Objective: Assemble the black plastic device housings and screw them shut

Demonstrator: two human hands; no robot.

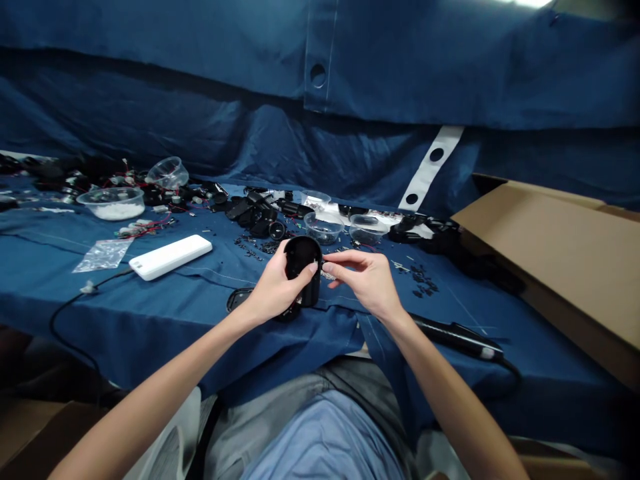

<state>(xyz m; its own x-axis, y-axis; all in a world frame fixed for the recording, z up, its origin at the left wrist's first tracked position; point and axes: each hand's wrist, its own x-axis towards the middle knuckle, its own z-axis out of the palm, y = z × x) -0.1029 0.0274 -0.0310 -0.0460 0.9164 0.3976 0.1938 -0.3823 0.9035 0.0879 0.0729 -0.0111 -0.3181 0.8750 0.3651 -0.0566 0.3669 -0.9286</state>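
Note:
My left hand (275, 285) is wrapped around a black cylindrical plastic housing (311, 292), its open round end tilted toward me. The left thumb presses at the housing's rim. At the right side of that rim, my right hand (364, 275) has thumb and forefinger pinched together. Whatever lies between those fingertips is too small to make out. Just left of the housing, near the table's front edge, rests a black oval plastic part (238, 299), partly hidden by my left hand and wrist. A black electric screwdriver (457, 338) lies beside my right forearm.
A white power bank-like box (171, 257) with a cable and a clear plastic bag (103, 256) lie left. Clear bowls (367, 229) and piles of black parts (255, 210) line the back. Small black pieces (425, 283) are scattered right, before a cardboard box (555, 247).

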